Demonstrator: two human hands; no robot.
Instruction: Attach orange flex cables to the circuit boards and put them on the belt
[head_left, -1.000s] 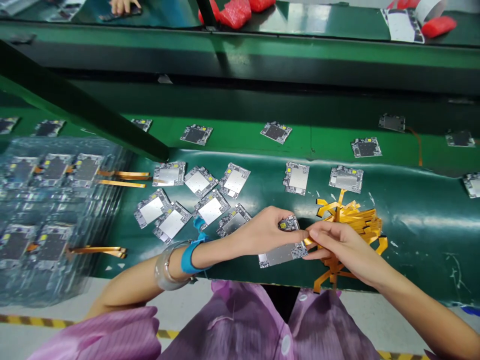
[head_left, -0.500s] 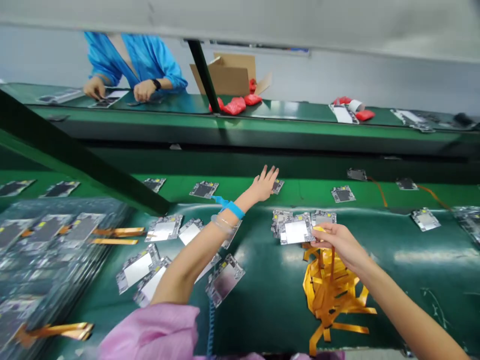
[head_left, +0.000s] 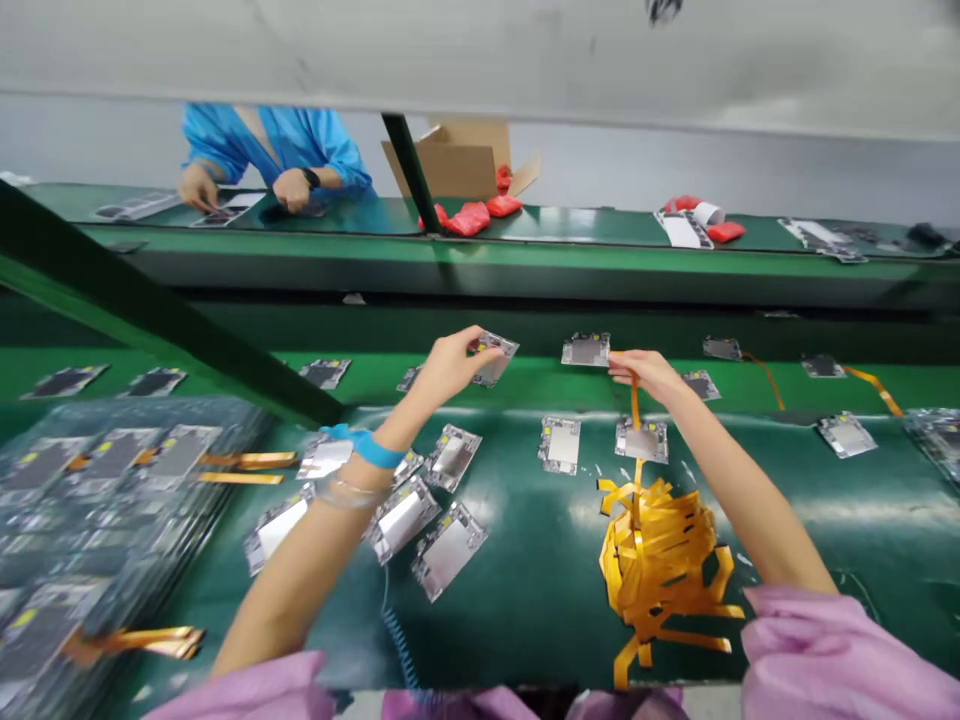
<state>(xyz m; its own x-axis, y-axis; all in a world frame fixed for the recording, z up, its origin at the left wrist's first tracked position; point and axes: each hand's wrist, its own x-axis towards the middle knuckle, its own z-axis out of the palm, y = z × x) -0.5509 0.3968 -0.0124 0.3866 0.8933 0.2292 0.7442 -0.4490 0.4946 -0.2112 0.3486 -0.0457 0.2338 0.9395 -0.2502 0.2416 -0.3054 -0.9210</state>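
My left hand (head_left: 459, 366), a blue strap round its wrist, pinches a circuit board (head_left: 496, 358) above the bright green strip. My right hand (head_left: 646, 374) grips the right edge of another circuit board (head_left: 586, 350) over the same strip, with an orange ribbon cable (head_left: 635, 402) hanging below the fingers. Under my right forearm lies a board with a silver plate (head_left: 642, 441), and a second silver-plated board (head_left: 559, 444) rests to its left. A heap of orange ribbon cables (head_left: 660, 560) sits on the dark green bench nearer me.
Several boards (head_left: 450, 550) lie loose left of centre. Stacked clear trays (head_left: 112, 520) holding boards stand at left. A slanting green post (head_left: 165, 310) crosses the left side. Across the line, a person in blue (head_left: 277, 150) handles parts beside a cardboard box (head_left: 457, 165).
My left hand has drawn back left and lifted a board from the strip. My right hand has carried its board forward from the bench to over the strip.
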